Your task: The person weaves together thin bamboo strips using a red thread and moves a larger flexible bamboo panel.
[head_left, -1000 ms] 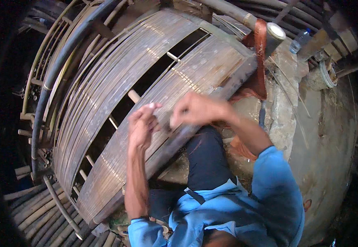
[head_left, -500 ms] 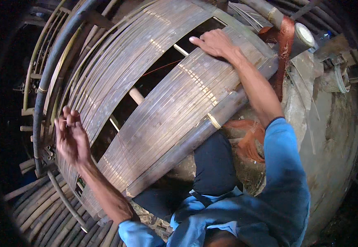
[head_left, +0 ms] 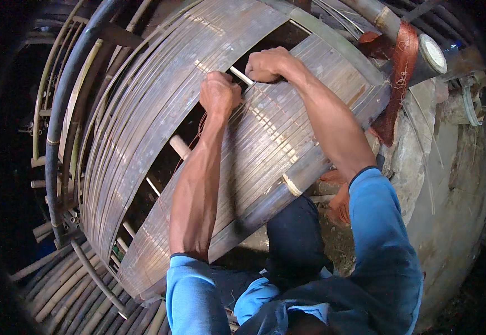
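Note:
A slatted bamboo panel [head_left: 276,117] lies slantwise before me, its narrow slats bound by rows of pale lashing. Beyond a long dark gap is a second slatted section [head_left: 159,106]. My left hand [head_left: 219,96] is closed in a fist at the gap, a thin reddish string [head_left: 201,125] hanging in loops by its wrist. Close to its right, my right hand [head_left: 268,64] is also closed, over the gap-side edge of the near panel. What its fingers hold is hidden. Between the hands a pale crosspiece rod [head_left: 241,76] spans the gap.
A thicker bamboo crosspiece [head_left: 180,147] bridges the gap farther left. Bamboo poles [head_left: 75,279] lie at the lower left, with a curved dark pole [head_left: 58,111] above. A reddish-brown cloth strip [head_left: 399,78] hangs from a thick bamboo pole [head_left: 382,21] at upper right.
My left hand has swung right from the panel's far left to beside my right hand and closed. The right hand has shifted slightly left and down and curled into a fist.

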`<state>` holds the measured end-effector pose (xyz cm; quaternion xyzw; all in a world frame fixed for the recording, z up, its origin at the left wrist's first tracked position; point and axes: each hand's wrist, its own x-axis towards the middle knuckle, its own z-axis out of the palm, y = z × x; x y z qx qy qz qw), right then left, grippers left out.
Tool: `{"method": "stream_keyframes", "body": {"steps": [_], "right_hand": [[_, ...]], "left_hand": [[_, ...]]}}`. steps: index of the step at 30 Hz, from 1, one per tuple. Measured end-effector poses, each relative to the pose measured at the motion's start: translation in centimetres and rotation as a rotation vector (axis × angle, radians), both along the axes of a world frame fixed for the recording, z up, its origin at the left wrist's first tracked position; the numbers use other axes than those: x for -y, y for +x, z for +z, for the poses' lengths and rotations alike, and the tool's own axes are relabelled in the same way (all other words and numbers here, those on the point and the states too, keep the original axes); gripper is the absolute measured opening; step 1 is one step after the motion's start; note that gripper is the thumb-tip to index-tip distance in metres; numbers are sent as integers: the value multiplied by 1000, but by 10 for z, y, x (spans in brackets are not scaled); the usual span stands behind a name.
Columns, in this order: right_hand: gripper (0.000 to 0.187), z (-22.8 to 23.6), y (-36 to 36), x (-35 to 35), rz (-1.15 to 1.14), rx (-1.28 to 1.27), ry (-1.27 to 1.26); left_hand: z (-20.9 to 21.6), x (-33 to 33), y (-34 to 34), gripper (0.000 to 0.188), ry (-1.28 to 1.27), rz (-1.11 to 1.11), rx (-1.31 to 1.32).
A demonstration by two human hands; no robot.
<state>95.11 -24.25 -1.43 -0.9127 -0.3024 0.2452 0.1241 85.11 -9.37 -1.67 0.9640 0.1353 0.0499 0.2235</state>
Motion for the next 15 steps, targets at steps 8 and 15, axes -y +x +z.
{"method": "stream_keyframes", "body": {"steps": [8,15], "right_hand": [[30,0,0,5,-8,51,115],[26,14,18,33,-18,-51,800]], "left_hand": [[-3,0,5,30,-190,64,-77],[54,-33,-4,34,-516,23,-333]]}}
